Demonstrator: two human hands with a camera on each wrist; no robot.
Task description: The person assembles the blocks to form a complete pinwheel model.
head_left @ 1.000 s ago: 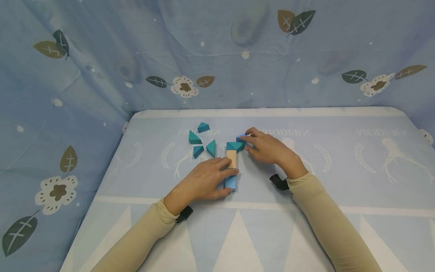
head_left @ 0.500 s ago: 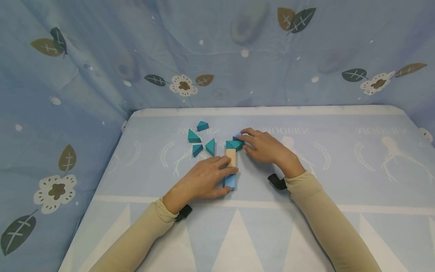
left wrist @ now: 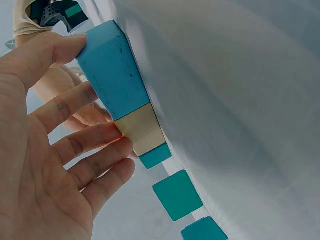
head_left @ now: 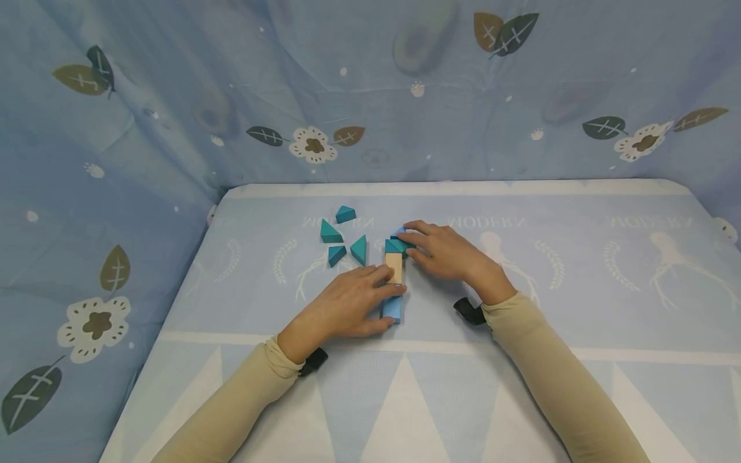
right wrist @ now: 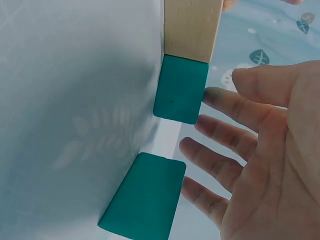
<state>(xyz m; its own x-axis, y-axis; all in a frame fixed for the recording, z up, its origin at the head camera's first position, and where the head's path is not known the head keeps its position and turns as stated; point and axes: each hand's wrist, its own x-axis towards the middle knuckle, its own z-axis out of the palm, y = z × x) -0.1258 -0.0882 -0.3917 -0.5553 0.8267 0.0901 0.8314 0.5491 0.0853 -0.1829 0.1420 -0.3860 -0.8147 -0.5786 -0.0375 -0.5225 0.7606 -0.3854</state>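
Observation:
My left hand (head_left: 350, 305) rests over a row of wooden building blocks. Its thumb touches the near end of a light blue block (head_left: 392, 310), and its other fingers reach the pale wood block (head_left: 394, 267) beyond. Two teal triangular blocks (head_left: 391, 245) meet at the far end of that row. My right hand (head_left: 444, 252) lies beside them, its extended fingertips touching the small blue triangular block (head_left: 397, 232) behind the teal pair; fingers partly hide it. In the right wrist view, the wood block (right wrist: 191, 30) meets a teal block face (right wrist: 181, 90), with extended fingertips alongside.
Several loose teal triangular blocks (head_left: 331, 233) lie left of the row, one (head_left: 358, 251) close to my left hand. A patterned cloth (head_left: 521, 399) covers the table, and a blue printed curtain (head_left: 370, 96) hangs behind and on the left.
My right hand has shifted left, and the small blue triangular block has slid left with it behind the teal pair. My left hand stays in place on the blocks.

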